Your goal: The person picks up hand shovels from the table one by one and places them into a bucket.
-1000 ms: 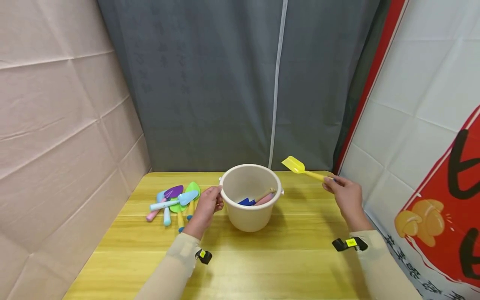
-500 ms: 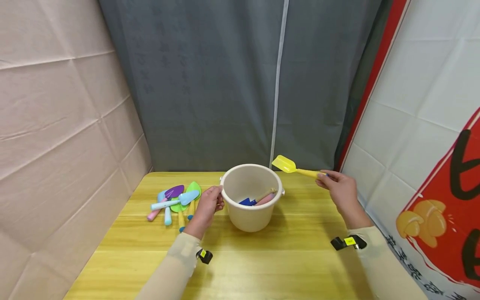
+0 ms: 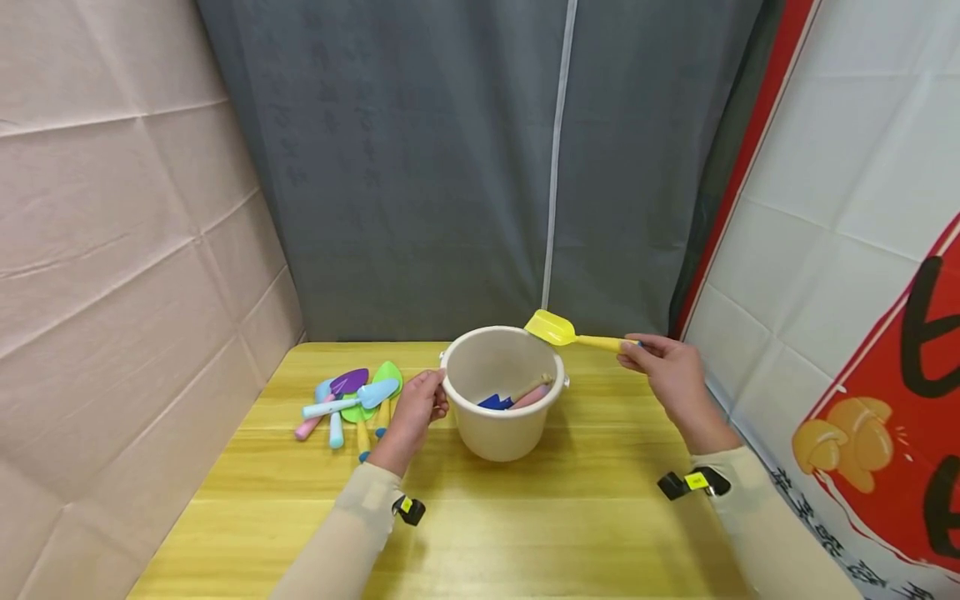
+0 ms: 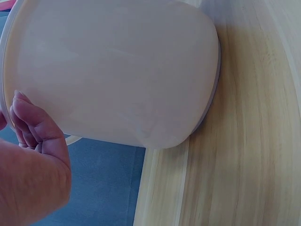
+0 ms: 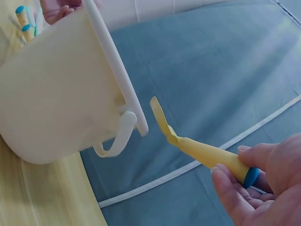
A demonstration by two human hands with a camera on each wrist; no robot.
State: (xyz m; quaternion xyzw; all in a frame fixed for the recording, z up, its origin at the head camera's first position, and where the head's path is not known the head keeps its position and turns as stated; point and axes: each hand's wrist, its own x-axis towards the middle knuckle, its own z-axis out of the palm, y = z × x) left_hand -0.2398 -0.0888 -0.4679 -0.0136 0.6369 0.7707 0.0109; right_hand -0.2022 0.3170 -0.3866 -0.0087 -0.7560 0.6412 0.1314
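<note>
A cream bucket (image 3: 501,437) stands upright on the wooden table. Its rim is pinched at the left by my left hand (image 3: 412,417), thumb and curled fingers on either side of the edge. Inside lie a dark blue piece (image 3: 495,402) and a pink handle (image 3: 531,397). My right hand (image 3: 670,375) holds a yellow toy shovel (image 3: 553,327) by the blue-tipped end of its handle, right of the bucket. The shovel's blade overlaps the far right rim in the head view; in the right wrist view the shovel (image 5: 207,153) is above the rim, apart from it.
Left of the bucket lies a pile of toy shovels, among them a light blue trowel (image 3: 375,393), a purple one (image 3: 348,382) and a green one (image 3: 387,375). A grey curtain (image 3: 420,183) hangs behind the table (image 3: 495,533). Cloth walls flank both sides.
My right hand has moved left with the yellow shovel, bringing its blade from beside the bucket to the far right rim. My left hand and the bucket have stayed in place.
</note>
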